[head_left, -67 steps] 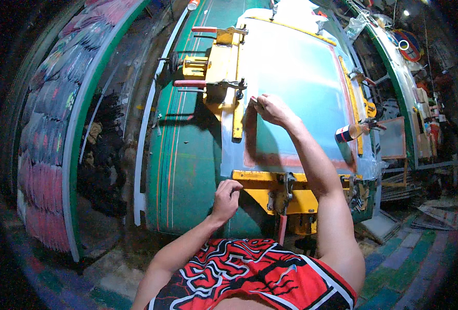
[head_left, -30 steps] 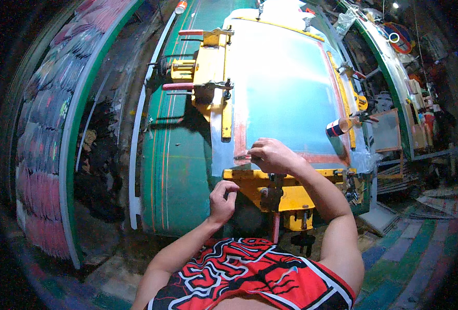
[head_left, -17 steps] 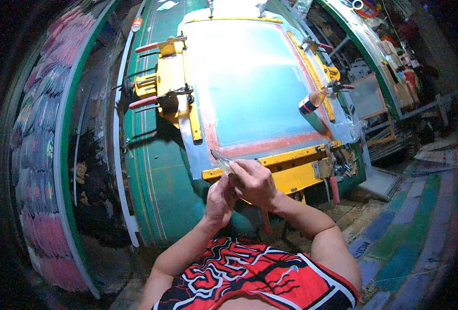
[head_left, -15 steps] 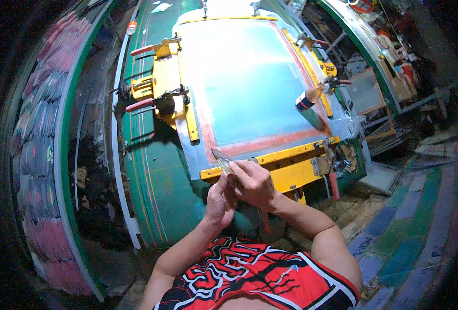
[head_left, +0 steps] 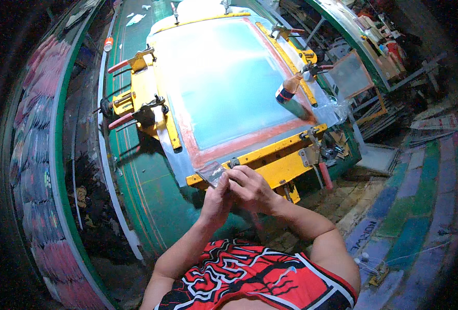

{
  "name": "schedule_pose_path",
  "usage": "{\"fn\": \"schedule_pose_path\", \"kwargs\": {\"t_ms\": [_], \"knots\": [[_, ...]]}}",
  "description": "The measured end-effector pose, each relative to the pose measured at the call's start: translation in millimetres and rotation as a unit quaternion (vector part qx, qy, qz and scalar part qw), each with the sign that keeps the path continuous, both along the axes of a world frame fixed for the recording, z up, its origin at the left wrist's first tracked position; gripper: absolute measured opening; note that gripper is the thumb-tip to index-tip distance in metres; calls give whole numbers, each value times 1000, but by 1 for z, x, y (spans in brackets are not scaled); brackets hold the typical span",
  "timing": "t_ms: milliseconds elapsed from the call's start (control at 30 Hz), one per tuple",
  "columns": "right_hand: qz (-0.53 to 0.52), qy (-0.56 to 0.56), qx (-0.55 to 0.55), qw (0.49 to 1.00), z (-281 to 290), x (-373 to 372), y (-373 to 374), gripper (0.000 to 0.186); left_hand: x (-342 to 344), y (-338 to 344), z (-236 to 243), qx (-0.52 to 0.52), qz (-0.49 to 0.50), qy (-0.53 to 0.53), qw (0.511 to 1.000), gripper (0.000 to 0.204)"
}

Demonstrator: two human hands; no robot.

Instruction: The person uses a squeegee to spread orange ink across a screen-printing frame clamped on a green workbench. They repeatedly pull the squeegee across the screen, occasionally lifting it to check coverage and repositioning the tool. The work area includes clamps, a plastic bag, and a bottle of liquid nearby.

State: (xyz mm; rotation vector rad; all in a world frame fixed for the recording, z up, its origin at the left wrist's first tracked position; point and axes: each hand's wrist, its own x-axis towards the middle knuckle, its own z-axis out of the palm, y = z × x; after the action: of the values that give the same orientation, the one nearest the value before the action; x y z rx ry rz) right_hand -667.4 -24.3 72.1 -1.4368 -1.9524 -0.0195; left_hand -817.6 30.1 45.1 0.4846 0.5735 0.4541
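Note:
My left hand (head_left: 217, 201) and my right hand (head_left: 250, 188) meet near the front edge of the work, fingers pinched together. Between them they grip a small, thin, shiny clear-grey sheet (head_left: 211, 174), its free end sticking out to the upper left. It looks like plastic film; its exact kind does not show. Just beyond lies a broad blue-green stretched panel (head_left: 234, 98) with a reddish border, glaring white at its far end. A yellow clamp bar (head_left: 270, 150) runs along the near side, close to my fingers.
Yellow clamps with red handles (head_left: 136, 106) line the panel's left side. A bottle with a dark label (head_left: 286, 92) stands on the panel's right part. Green table surface (head_left: 151, 191) shows at left. Stacked coloured sheets (head_left: 37, 170) fill a far-left shelf. A framed screen (head_left: 352, 75) leans at right.
The sheet has turned from nearly edge-on to showing its flat face. My view has shifted, so the panel and clamps sit further left; both hands stay together.

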Motion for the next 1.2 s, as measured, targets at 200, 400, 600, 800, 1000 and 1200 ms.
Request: {"fn": "schedule_pose_path", "kwargs": {"t_ms": [200, 400, 600, 800, 1000, 1200], "knots": [[-245, 6, 7, 969, 24, 84, 0, 17, 16, -1, 4, 171, -110, 26, 979, 60], [-527, 10, -153, 836, 48, 238, -21, 26, 17, 2, 18, 221, -127, 100, 962, 36], [-513, 5, -195, 836, -21, 337, -27, 27, 14, 4, 13, 213, -124, 100, 964, 27], [-517, -62, -228, 823, -60, 361, -18, 24, 11, 7, 3, 185, -107, 113, 970, 21], [-519, -37, -301, 799, -59, 372, -10, 30, 9, 8, -12, 167, -78, 116, 976, 20], [-540, -31, -354, 763, -55, 370, -4, 34, 8, 5, -17, 156, -59, 105, 980, 19]]}}
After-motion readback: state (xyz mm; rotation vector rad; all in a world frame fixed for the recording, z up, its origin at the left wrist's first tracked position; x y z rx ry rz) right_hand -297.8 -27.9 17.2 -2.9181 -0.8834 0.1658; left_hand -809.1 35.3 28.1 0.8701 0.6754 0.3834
